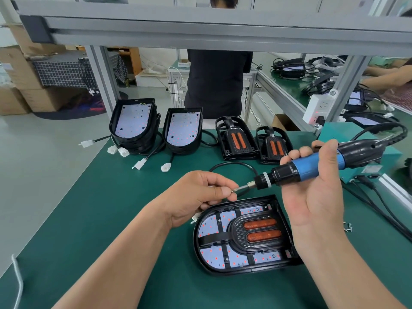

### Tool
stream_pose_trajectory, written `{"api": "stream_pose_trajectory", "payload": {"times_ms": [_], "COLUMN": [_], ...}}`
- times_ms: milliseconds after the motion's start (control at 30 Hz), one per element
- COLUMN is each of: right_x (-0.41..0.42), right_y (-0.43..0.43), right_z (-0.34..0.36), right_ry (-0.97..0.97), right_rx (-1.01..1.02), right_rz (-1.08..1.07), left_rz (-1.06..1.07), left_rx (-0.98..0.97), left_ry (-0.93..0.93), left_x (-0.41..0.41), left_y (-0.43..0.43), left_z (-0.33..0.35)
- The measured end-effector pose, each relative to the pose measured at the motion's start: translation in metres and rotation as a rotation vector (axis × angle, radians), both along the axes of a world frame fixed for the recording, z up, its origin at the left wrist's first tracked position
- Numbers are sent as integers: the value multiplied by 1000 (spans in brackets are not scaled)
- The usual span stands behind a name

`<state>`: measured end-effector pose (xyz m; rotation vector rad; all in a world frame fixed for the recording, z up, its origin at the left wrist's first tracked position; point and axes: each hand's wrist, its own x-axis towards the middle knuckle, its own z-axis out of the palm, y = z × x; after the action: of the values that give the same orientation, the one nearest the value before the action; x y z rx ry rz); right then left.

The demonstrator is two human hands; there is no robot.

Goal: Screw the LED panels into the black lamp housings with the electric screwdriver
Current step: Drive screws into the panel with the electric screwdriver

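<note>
A black lamp housing lies flat on the green mat in front of me, its white LED panel inside under a black frame with two orange reflectors. My right hand grips the blue and black electric screwdriver, held level above the housing with the bit pointing left. My left hand pinches a small brass screw right at the bit's tip.
Two stacks of housings with white panels and two black frames with orange reflectors stand at the mat's far side, cables and white plugs trailing. A teal box sits right, loose screws nearby. A person in black stands beyond.
</note>
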<state>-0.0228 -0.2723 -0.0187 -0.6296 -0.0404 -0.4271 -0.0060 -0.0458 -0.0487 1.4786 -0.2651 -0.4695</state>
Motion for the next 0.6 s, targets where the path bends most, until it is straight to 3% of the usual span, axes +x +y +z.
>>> {"api": "stream_pose_trajectory", "payload": {"times_ms": [600], "right_x": [1], "right_y": [1], "right_z": [-1], "right_ry": [-1], "right_rx": [-13], "right_rz": [4], "left_rz": [-10], "left_rx": [13], "left_ry": [-16], "left_x": [0], "left_y": [1], "left_z": [-2]}}
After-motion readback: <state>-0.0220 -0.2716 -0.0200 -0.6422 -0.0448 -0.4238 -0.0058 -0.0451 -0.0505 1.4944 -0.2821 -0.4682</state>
